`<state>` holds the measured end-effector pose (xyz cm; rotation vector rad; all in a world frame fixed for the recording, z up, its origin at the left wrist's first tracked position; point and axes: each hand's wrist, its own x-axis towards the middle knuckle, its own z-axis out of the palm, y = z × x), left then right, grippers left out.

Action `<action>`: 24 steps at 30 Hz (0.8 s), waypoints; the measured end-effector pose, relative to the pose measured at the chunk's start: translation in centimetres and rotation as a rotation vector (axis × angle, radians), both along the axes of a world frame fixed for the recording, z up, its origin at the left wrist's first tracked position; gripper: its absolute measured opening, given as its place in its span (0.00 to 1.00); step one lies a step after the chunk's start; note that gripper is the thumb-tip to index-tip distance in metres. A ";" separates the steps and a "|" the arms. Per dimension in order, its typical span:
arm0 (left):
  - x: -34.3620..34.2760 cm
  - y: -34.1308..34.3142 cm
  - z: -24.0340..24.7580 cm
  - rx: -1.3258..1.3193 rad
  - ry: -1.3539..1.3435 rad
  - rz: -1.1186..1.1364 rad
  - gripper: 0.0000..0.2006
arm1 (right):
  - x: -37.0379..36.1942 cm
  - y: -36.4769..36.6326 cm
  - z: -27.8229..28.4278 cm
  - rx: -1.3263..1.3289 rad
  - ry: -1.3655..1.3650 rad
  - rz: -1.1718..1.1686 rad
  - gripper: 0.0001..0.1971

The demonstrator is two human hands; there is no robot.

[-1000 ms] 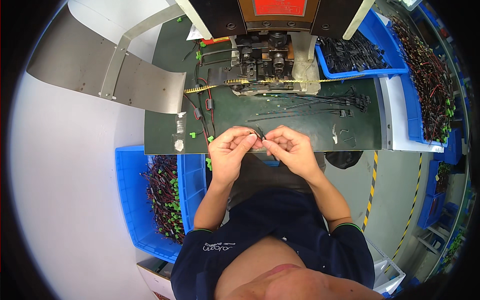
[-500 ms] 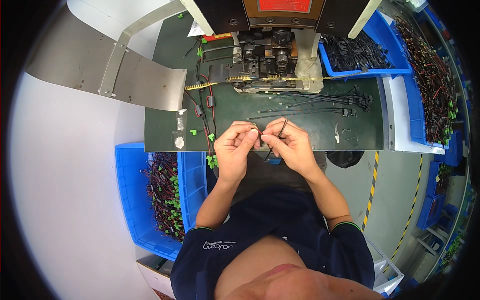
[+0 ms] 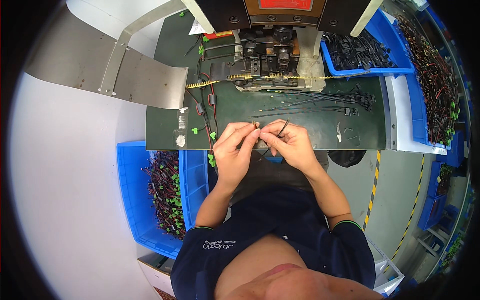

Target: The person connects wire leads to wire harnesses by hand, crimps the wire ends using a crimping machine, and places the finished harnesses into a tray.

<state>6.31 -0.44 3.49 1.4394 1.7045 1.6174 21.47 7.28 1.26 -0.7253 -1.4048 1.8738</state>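
My left hand (image 3: 233, 147) and my right hand (image 3: 294, 144) meet fingertip to fingertip over the near edge of the green worktop. Between left thumb and forefinger I pinch a thin wire, its short end (image 3: 255, 124) poking up above the fingers. My right thumb and fingers are closed on a black cable (image 3: 284, 127), which shows above the knuckles. Whether both belong to one cable is hidden by the fingers. Beyond the hands, several black cables (image 3: 320, 101) with black connectors lie on the worktop, below the crimping machine (image 3: 272, 57).
A yellow terminal strip (image 3: 204, 84) runs through the machine. Red-and-black wires with green connectors (image 3: 213, 135) trail off the worktop (image 3: 165, 127) at left. Blue bins hold wires at lower left (image 3: 126, 190) and right (image 3: 419, 110); another blue bin (image 3: 400, 71) holds black cables.
My fingertips have drawn closer together, and the wire end now points more upright over the left fingers. The red wire seen between the fingers is now mostly covered.
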 end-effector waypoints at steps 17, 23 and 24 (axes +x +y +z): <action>-1.6 0.9 -0.8 -0.017 -0.543 -0.182 0.06 | 0.1 0.1 0.8 0.185 0.008 0.034 0.06; -2.2 0.5 -0.5 -0.005 -0.549 -0.169 0.06 | 0.3 -0.5 0.7 -0.064 0.167 -0.040 0.08; -2.3 0.4 -0.4 -0.022 -0.547 -0.166 0.06 | 0.4 -0.5 0.6 -0.063 0.132 -0.058 0.08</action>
